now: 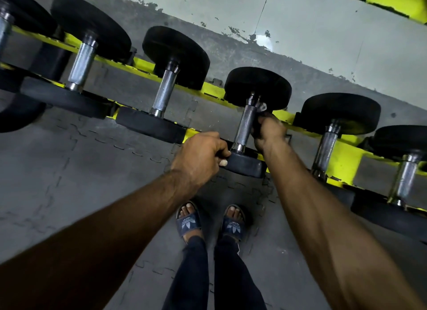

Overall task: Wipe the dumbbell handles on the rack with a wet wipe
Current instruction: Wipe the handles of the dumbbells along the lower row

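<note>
Left hand [203, 155] grips the near dumbbell rim [245, 165]; right hand [269, 133] pinches the wet wipe [262, 106] against the handle [246, 124], gaps either side.

A yellow rack [215, 91] of two parallel rails runs slantwise across the view; black-headed dumbbells [175, 55] lie in a row across the rails, heads on them, steel handles [165, 92] bridging the gap; below lies a grey floor [69, 161] of interlocking mats; two feet in dark slides [188, 224] stand there.
</note>
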### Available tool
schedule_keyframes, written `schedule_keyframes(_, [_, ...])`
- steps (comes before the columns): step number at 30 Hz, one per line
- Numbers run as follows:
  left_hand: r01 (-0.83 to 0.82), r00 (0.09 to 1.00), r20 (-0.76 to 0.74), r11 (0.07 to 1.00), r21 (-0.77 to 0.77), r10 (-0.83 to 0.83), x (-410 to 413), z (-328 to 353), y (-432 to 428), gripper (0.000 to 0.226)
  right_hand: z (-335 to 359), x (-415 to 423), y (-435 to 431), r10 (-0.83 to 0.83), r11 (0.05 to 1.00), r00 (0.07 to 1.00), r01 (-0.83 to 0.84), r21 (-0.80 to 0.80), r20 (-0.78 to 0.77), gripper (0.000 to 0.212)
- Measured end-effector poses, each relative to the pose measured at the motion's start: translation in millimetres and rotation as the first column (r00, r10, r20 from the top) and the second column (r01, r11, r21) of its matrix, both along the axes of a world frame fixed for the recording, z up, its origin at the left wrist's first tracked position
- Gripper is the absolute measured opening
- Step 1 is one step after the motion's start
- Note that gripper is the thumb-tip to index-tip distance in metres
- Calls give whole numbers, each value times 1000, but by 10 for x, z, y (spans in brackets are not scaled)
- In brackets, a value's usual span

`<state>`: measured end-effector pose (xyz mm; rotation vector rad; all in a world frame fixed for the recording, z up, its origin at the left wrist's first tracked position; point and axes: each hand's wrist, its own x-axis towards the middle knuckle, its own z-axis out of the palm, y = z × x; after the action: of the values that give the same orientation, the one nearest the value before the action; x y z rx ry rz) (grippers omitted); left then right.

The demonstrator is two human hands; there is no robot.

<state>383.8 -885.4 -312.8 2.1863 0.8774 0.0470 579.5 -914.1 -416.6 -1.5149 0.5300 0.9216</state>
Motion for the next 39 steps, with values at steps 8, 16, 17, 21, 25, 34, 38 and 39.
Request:
schedule_keyframes(8, [2,1000,-8,1000,8,-2,1,-17,-10,25,78,103,-45,-37,917,949,156,367,-312,19])
schedule_keyframes(16, [13,1000,-11,1000,7,-13,7,-22,2,22,-17,11,38,-152,927,941,241,286,-302,20])
schedule_keyframes(17, [5,1000,-16,1000,4,-5,6,-22,5,22,21,11,-8,-128,930,949,216,297,-288,20])
schedule_keyframes(21, [9,999,-30,1000,11,-9,8,-22,16,20,217,-15,-374,204,967,965,-172,191,-163,20])
schedule_keyframes(25, [21,1000,-24,1000,11,-20,8,-37,35,22,279,27,-561,548,833,826,-553,-3,-129,23])
schedule_keyframes(34, [-3,1000,-30,1000,-6,3,11,-15,12,22,328,6,-481,490,870,870,-484,-94,57,18])
schedule_keyframes(38, [-1,1000,-25,1000,19,1,3,-14,0,21,502,-32,-542,911,392,310,-855,-339,271,14])
schedule_keyframes(39, [-1,1000,-28,1000,19,2,4,-10,-2,20,566,-18,-455,938,258,122,-871,-419,326,13])
